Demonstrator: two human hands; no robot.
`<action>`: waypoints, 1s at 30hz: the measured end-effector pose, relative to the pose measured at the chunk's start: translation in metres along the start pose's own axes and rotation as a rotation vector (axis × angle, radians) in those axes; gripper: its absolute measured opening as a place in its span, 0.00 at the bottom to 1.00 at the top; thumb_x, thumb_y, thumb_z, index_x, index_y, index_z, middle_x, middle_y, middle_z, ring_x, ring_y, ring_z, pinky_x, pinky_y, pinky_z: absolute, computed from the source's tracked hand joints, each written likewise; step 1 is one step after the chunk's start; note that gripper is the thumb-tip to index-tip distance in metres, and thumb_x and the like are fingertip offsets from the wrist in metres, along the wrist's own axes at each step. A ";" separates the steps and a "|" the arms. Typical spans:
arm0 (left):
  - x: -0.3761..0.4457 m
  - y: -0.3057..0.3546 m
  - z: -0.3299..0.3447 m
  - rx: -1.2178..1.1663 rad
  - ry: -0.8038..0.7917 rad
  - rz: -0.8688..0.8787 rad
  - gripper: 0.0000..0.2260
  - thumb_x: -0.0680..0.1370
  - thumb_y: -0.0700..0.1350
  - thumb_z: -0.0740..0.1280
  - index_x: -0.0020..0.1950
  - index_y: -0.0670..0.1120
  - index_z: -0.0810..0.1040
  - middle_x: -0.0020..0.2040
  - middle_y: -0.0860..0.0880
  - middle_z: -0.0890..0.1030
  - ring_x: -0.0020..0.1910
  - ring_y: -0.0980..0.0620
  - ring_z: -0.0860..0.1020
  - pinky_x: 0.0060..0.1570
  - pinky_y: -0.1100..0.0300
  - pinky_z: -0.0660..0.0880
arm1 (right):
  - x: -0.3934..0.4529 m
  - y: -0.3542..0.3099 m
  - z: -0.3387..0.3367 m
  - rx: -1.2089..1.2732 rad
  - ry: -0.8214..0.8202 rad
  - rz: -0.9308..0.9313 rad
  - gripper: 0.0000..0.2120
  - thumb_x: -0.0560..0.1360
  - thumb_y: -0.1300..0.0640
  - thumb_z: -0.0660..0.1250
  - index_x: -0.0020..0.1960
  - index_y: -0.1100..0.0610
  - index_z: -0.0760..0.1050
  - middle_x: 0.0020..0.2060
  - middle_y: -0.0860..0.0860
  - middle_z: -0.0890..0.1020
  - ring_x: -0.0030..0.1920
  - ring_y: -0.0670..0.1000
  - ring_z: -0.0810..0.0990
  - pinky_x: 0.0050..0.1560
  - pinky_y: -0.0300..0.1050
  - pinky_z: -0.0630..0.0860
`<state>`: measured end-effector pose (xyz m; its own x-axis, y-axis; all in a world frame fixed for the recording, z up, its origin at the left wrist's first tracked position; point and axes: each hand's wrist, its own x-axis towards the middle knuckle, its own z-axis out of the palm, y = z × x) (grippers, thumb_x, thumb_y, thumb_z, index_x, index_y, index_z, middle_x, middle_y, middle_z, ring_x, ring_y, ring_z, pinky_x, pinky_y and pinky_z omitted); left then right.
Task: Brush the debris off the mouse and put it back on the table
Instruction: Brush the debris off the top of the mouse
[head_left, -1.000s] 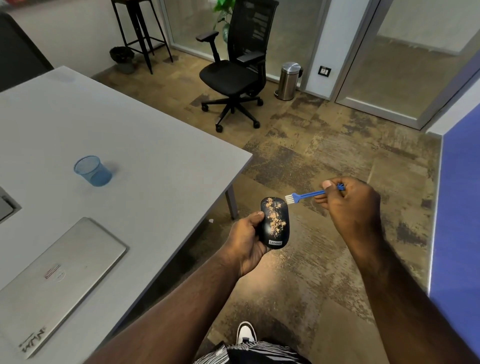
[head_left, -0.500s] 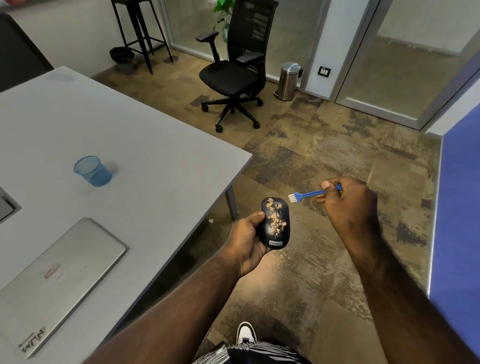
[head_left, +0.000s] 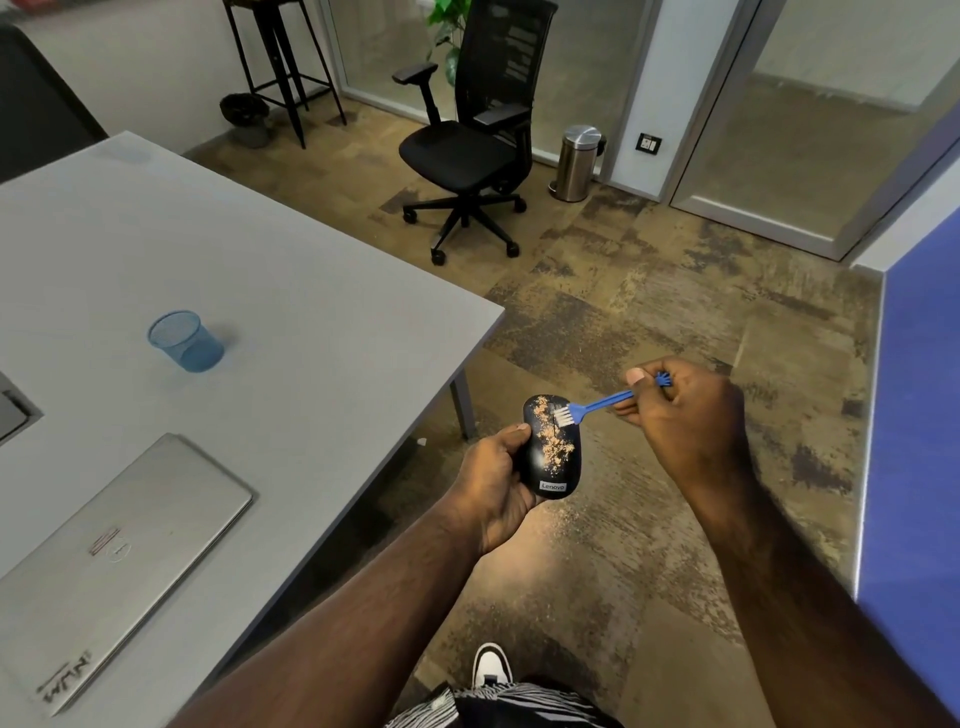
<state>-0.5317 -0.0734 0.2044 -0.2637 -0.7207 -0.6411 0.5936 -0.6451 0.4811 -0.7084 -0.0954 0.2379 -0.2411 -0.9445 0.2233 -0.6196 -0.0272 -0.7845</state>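
Observation:
My left hand (head_left: 496, 470) grips a black Lenovo mouse (head_left: 540, 467) from its left side, held over the floor just right of the table's corner. Tan crumbs of debris (head_left: 551, 439) lie in a streak down the mouse's top. My right hand (head_left: 685, 415) pinches a small blue brush (head_left: 602, 402) by its handle. The white bristles rest on the mouse's upper right part, beside the debris. The grey table (head_left: 291, 332) lies to the left of both hands.
On the table are a blue mesh cup (head_left: 184, 340) and a shut silver laptop (head_left: 109, 556). A black office chair (head_left: 467, 140) and a steel bin (head_left: 576, 161) stand farther back on the mottled floor. A blue wall panel (head_left: 914, 441) stands at the right.
My right hand has moved left and down, bringing the brush bristles from beside the mouse's top onto its surface. The left hand and mouse have stayed almost still.

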 end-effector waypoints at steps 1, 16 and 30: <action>0.000 0.000 0.000 -0.002 -0.001 0.001 0.13 0.82 0.41 0.55 0.53 0.39 0.78 0.46 0.41 0.84 0.49 0.43 0.81 0.55 0.46 0.76 | 0.000 0.001 0.002 -0.012 -0.011 0.010 0.06 0.78 0.57 0.68 0.48 0.57 0.82 0.33 0.47 0.85 0.36 0.51 0.86 0.41 0.54 0.84; -0.003 -0.003 -0.002 0.014 -0.020 -0.010 0.13 0.83 0.41 0.54 0.55 0.40 0.76 0.54 0.39 0.80 0.56 0.40 0.78 0.61 0.43 0.72 | 0.002 0.003 0.001 -0.053 -0.005 0.025 0.06 0.79 0.58 0.67 0.50 0.58 0.82 0.32 0.46 0.83 0.37 0.49 0.86 0.44 0.54 0.84; -0.002 -0.003 -0.005 -0.017 0.000 -0.024 0.15 0.83 0.42 0.54 0.61 0.38 0.75 0.59 0.37 0.80 0.58 0.39 0.78 0.61 0.43 0.73 | 0.000 0.007 -0.005 -0.001 0.056 -0.005 0.06 0.78 0.56 0.68 0.48 0.56 0.82 0.32 0.43 0.83 0.35 0.51 0.86 0.38 0.55 0.84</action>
<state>-0.5295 -0.0688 0.2009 -0.2777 -0.7053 -0.6523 0.6003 -0.6575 0.4554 -0.7165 -0.0933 0.2357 -0.2793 -0.9245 0.2594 -0.6220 -0.0316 -0.7824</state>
